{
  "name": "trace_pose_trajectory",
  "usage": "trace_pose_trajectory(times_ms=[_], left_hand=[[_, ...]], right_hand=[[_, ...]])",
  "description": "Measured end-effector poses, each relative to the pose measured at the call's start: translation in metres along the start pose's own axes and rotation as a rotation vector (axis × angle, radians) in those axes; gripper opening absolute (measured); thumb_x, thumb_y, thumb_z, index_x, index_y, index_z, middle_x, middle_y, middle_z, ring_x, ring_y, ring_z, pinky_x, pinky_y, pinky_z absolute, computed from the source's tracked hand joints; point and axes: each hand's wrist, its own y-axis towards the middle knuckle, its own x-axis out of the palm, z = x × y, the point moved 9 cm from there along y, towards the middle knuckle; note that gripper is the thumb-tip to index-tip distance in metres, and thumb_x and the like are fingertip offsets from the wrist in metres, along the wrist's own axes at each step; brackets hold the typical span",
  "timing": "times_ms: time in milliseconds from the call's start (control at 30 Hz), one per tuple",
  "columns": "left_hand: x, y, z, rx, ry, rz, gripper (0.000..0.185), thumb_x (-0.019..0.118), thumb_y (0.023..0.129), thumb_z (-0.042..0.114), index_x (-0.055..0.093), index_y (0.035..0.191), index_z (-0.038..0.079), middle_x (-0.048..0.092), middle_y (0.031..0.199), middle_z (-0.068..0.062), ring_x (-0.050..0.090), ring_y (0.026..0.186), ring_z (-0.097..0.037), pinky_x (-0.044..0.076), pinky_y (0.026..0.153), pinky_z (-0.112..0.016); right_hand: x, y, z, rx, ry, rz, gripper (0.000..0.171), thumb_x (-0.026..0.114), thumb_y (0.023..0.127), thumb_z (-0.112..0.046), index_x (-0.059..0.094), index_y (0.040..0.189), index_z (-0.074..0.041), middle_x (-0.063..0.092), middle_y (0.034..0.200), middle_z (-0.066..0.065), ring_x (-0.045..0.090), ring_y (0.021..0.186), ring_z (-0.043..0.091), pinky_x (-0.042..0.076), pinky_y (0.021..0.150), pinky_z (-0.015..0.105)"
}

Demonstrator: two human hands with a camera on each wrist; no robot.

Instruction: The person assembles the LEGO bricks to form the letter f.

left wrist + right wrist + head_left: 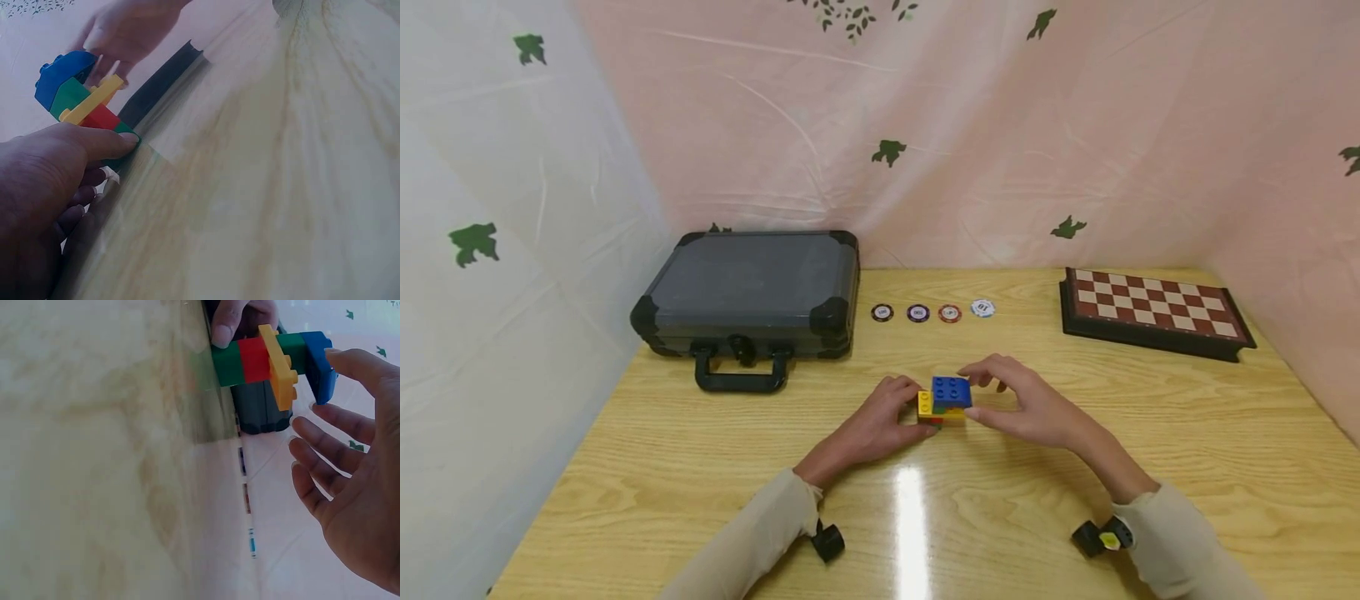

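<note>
Far left on the light wooden bench: dark grey hard-shell carry case with black corner guards and a black handle, shut, lying flat against the back drape. Right of it, a row of four round poker chips; printing on them too small to read. Centre, near the front edge: small stack of plastic building bricks, standing on the bench: green at the base, red above, then a thin yellow plate sticking out sideways, another green, blue studded brick on top. No brand or lettering readable on it. Left hand sits just left of the stack, thumb pressed against the green base brick per the left wrist view; other fingers curled under, contact with the stack not visible. Right hand is on the stack's right, fingers spread and slightly curved; one fingertip reaches the blue top brick's edge, rest are just clear, so it's not closed round anything. Stack lies between the two hands, left one bracing low, right one nearer the top; the yellow plate's long axis appears to run left-right in the head view. Far right, back: folded brown-and-cream chequered chessboard with a dark border, flat on the bench, well apart from the hands.
</note>
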Motion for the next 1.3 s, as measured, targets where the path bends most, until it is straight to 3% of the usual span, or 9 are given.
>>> trace_pose_trajectory(times_ms=[433,767,967,1300], left_hand=[[0.0,-0.001,0.001,0.003,0.004,0.002,0.037,0.081,0.092,0.024,0.069,0.124,0.011,0.062,0.12,-0.003,0.051,0.111,-0.02,0.044,0.099,-0.04],[-0.001,0.0,0.002,0.004,0.0,0.013,0.037,0.083,0.091,0.025,0.069,0.122,0.009,0.061,0.117,-0.003,0.051,0.11,-0.02,0.045,0.097,-0.039],[-0.005,-0.001,0.0,-0.015,-0.073,0.026,0.048,0.084,0.089,0.025,0.067,0.13,0.008,0.061,0.117,0.0,0.054,0.107,-0.015,0.047,0.095,-0.035],[-0.021,-0.011,0.0,0.095,-0.153,0.115,0.044,0.083,0.091,0.024,0.065,0.13,0.012,0.063,0.116,0.002,0.059,0.105,-0.013,0.051,0.09,-0.035]], right_hand=[[0.014,-0.005,0.02,0.041,0.12,-0.015,0.034,0.077,0.094,-0.01,0.063,0.125,-0.006,0.064,0.111,-0.001,0.059,0.101,0.023,0.05,0.087,0.036],[0.017,-0.005,0.02,0.052,0.102,-0.001,0.031,0.077,0.094,-0.01,0.064,0.122,-0.008,0.065,0.109,-0.003,0.059,0.098,0.021,0.051,0.086,0.035],[0.016,-0.006,0.021,0.065,0.089,-0.002,0.031,0.078,0.095,-0.012,0.064,0.122,-0.008,0.065,0.109,-0.003,0.059,0.098,0.02,0.051,0.087,0.035],[0.016,-0.004,0.019,0.048,0.081,0.002,0.029,0.078,0.094,-0.012,0.063,0.119,-0.008,0.063,0.106,-0.003,0.058,0.097,0.02,0.051,0.085,0.033]])
